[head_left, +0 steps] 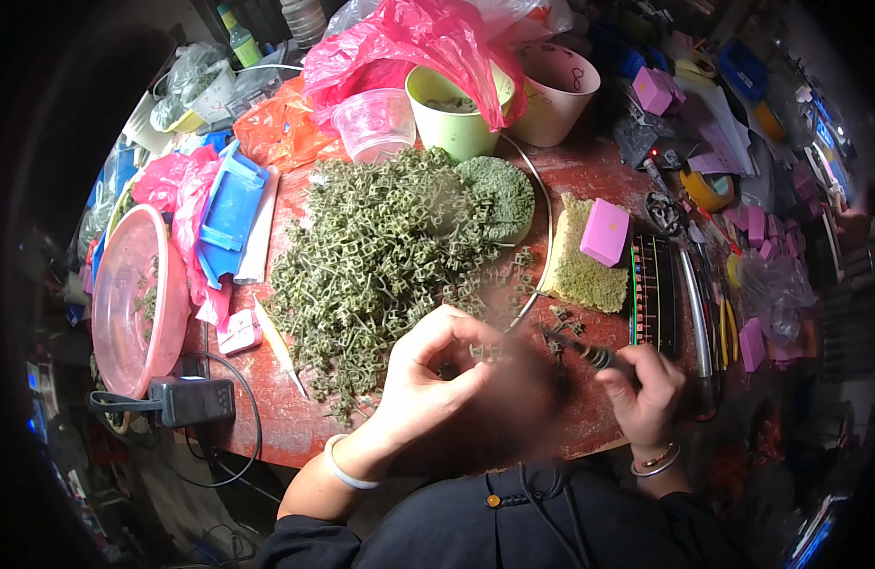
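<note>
My left hand (437,370), white bangle on its wrist, pinches a small pale clustered piece (485,350) just in front of a big heap of small green-grey parts (371,247). My right hand (637,389) grips a dark pen-like tool (594,355), its tip pointing left toward that piece. A hazy blurred patch hides the space between my hands. Beside the heap lie a round green textured mound (499,199), a cream cable (549,242) and a yellowish sponge (589,284) with a pink block (605,232) on it.
A pink basin (110,313), blue trays (227,218), a power bank (196,400) and a yellow craft knife (276,341) lie left on the red table (272,436). Cups (452,128) and bags (381,38) stand behind. A black striped board (651,294) and more tools lie right.
</note>
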Motion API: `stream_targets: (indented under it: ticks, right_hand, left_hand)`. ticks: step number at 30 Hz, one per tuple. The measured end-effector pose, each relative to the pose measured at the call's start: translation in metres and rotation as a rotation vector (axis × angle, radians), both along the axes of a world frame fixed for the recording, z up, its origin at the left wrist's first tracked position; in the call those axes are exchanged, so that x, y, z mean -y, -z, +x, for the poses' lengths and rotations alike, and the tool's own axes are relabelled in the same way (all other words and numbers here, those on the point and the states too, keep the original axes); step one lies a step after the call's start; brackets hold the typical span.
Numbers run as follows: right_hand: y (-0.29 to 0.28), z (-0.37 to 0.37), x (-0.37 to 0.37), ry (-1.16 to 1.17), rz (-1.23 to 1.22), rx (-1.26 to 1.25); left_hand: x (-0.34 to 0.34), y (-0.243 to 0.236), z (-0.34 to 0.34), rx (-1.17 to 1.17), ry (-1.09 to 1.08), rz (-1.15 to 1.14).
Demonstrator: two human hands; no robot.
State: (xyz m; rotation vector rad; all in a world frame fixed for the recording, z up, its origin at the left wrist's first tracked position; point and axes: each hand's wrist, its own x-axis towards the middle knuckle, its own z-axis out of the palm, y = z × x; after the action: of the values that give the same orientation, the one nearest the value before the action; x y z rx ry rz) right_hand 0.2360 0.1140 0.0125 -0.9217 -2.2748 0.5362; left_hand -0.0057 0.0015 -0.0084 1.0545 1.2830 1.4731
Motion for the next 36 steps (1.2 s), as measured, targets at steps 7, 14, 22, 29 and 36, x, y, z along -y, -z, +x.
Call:
stream_targets:
  ticks: [7,14,22,29,36]
  right_hand:
    - [0.005,0.011,-0.021,0.224,0.078,0.139]
    - [-0.007,0.0,-0.003,-0.107,0.024,0.025]
    - [-0.002,-0.004,0.001,-0.143,0.035,0.065]
    - [0.001,-0.007,0.002,-0.149,0.066,0.06]
    - [0.002,-0.006,0.002,-0.141,0.068,0.061]
  left_hand:
    - [-0.002,0.001,0.001,0.109,0.064,-0.003]
    - [0.0,0.002,-0.001,0.128,0.108,-0.089]
    - [-0.002,-0.006,0.0,-0.021,0.114,-0.096]
    - [-0.001,-0.006,0.0,-0.069,0.111,-0.068]
    - [-0.002,-0.009,0.0,-0.078,0.11,-0.087]
